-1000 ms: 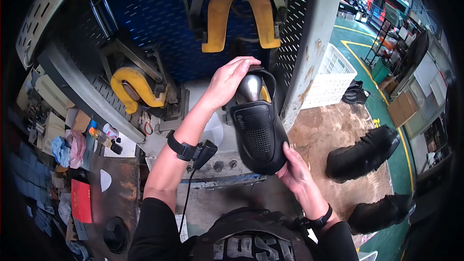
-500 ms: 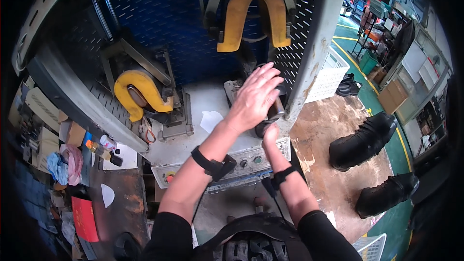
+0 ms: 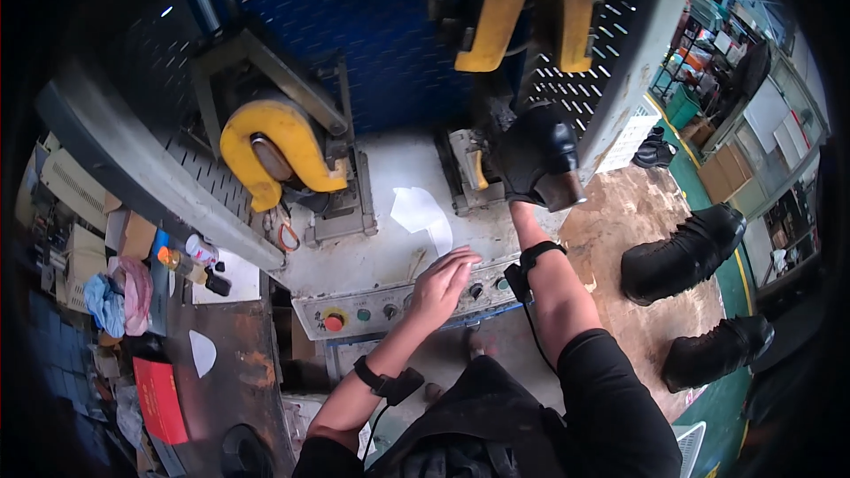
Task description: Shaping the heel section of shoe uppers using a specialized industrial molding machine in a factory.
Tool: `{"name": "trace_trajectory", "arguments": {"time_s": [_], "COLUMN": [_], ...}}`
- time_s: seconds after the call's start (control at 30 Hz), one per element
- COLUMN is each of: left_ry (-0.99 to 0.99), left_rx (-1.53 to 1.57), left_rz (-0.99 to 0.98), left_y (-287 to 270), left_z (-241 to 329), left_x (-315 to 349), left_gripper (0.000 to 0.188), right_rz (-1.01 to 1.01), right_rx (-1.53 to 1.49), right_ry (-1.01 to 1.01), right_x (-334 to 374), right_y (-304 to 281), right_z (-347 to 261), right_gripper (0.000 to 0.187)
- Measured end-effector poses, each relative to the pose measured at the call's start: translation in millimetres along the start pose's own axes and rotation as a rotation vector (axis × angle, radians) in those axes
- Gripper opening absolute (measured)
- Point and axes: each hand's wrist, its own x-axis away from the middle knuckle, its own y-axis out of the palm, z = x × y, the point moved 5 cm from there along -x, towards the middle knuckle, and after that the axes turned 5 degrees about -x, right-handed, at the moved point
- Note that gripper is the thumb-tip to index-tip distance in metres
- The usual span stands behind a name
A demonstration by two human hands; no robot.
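Note:
A black shoe [image 3: 537, 152] is at the right station of the press, with a metal piece [image 3: 564, 192] at its near end. My right hand reaches up against the shoe's underside and seems to hold it; the shoe hides nearly all of the hand, and little more than the wrist shows. My left hand [image 3: 447, 288] is over the control panel's upper edge, apart from the shoe, empty, its fingers stretched out close together. Above the shoe hangs a yellow U-shaped pad [image 3: 533, 2]. White paper pieces [image 3: 421, 211] lie on the machine bed, just beyond my left hand.
Another yellow U-shaped pad [image 3: 282, 152] is at the left station. The control panel [image 3: 354, 313] carries a red button [image 3: 333, 323]. Two black shoes [image 3: 682, 255] lie on the right-hand table [image 3: 611, 212]. A metal post [image 3: 639, 62] stands beside the right station. Bottles [image 3: 202, 250] stand at left.
My left hand has come off the shoe and dropped toward the control panel, opening the shoe to view. My right hand stays at the shoe. The whole view has shifted.

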Motion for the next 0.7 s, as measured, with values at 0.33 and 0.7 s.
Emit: {"name": "trace_trajectory", "arguments": {"time_s": [0.33,0.7], "left_ry": [-0.382,-0.218], "left_rx": [0.039,-0.932], "left_rz": [0.246,0.603], "left_y": [-89,-204], "left_z": [-52,-18], "left_x": [54,-4], "left_gripper": [0.028,0.030], "right_rz": [0.101,0.325], "right_rx": [0.220,0.456], "right_ry": [-0.040,-0.210], "right_x": [-22,-34], "right_y": [-9,39], "right_z": [15,7], "right_gripper": [0.043,0.045]}}
